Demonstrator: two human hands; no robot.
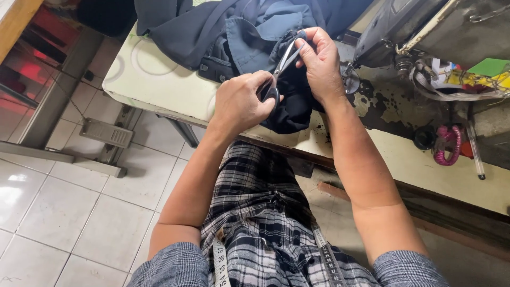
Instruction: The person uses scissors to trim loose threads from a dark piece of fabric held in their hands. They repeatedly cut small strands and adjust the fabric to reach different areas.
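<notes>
Bright daylight, glare on floor tiles (pixel 21 186), sharp focus, slight wide-angle edge distortion.

Garment (pixel 239 32) on table (pixel 159 85), behind my hands. Scissors (pixel 281 66) between my left hand (pixel 241 103) and right hand (pixel 319 61). Sewing machine (pixel 393 24) right of them.

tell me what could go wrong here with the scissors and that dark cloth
1. The right hand pinches the dark cloth right at the tips of the scissors, so a finger could get nicked.
2. The cloth is bunched in folds under the blades, so a snip might cut a layer below.
3. The cloth hangs over the edge of the table while the left hand works the scissors, so it might slip toward the floor.
</notes>
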